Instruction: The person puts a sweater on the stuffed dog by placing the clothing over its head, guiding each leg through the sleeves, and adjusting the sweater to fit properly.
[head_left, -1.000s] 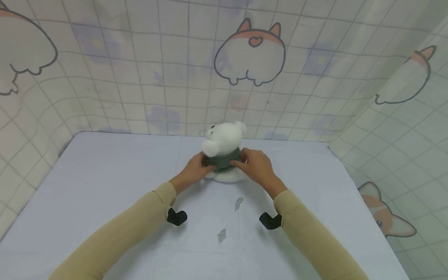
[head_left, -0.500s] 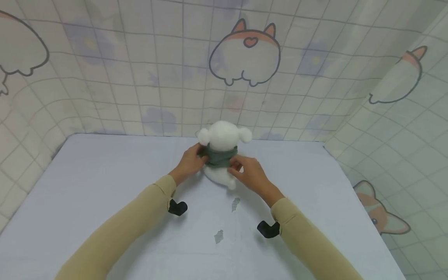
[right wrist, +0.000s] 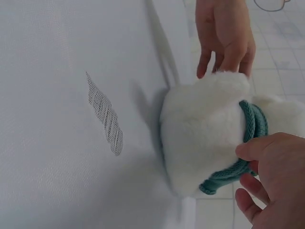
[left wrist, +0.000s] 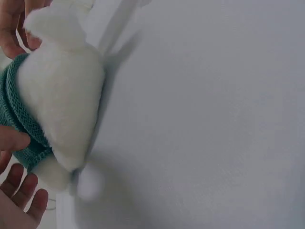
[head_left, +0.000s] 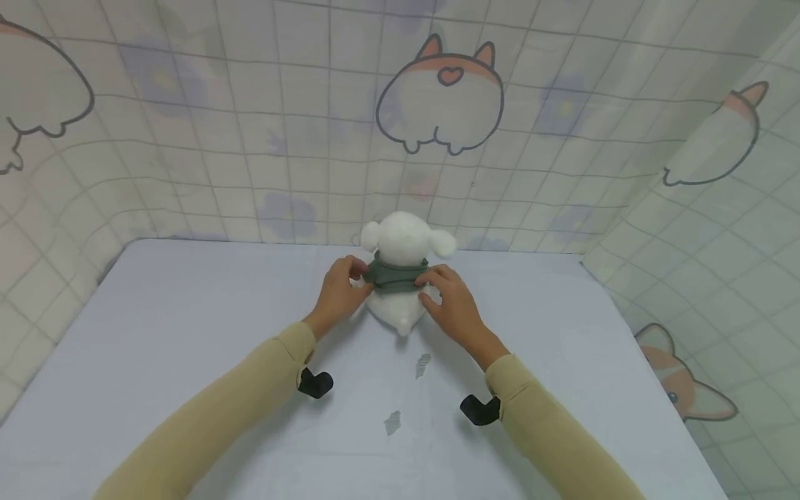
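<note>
A white plush toy dog point(head_left: 403, 239) sits near the table's far edge with its rounded back and short tail towards me. Around its upper body is a green knit sweater point(head_left: 395, 276). My left hand point(head_left: 337, 292) is at the sweater's left side, its thumb on the knit in the left wrist view, the other fingers curled loosely beside it. Opposite, my right hand point(head_left: 455, 305) pinches the sweater's lower edge at the right; in the right wrist view the thumb point(right wrist: 250, 150) lies on the rolled hem. The toy's face is hidden.
The toy stands on a white-covered table point(head_left: 237, 389) with two small grey patches point(head_left: 392, 422) in its covering. Behind and beside it hangs a gridded cloth point(head_left: 300, 139) printed with corgis. Black wrist mounts point(head_left: 315, 383) jut from both sleeves.
The plush dog has turned from facing left to showing its back. My right hand has shifted along to the sweater's right edge, and my left hand stays at the left side.
</note>
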A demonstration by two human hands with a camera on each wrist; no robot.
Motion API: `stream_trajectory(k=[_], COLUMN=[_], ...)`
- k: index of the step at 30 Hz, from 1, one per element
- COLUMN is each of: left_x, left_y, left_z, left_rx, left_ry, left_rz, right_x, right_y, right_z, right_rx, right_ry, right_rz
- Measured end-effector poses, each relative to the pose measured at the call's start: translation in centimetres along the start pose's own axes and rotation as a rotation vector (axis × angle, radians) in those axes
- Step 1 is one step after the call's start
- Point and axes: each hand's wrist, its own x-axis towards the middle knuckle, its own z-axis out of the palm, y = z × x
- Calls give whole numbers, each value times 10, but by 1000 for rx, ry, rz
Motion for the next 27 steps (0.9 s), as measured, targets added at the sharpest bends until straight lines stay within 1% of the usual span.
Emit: stream_trajectory(k=[2,5,6,8,11,16,18,20,23,27], left_x=[-6,-12,-13,-14,-15,-15,-15,-15,-17,-19], left_y=[4,7,7,8,7,8,8,9,10,9], left_z=[-1,0,0,2,4,8,9,9,7,5], left_rx=[-23,-68,-74,-66,-19,147,210,238,247,243], left_ry=[-34,-80,-84,-71,-38,-15,-14,-21,-44,-92], left_rz=[42,112,138,176,235,328,348,349,342,323], right_x=[1,2,2,2,2,2,2,1,0,-3], right_y=[4,7,9,11,13,14,14,15,17,19], right_z=[-1,0,1,4,8,12,13,13,13,13], right_rx=[-7,-16,-14,-11,-9,-17,-22,-24,-9,23], right_ry=[9,19,20,19,19,40,41,32,-6,-55], right_rz=[-6,-4,1,6,12,-14,-27,-36,-21,-11])
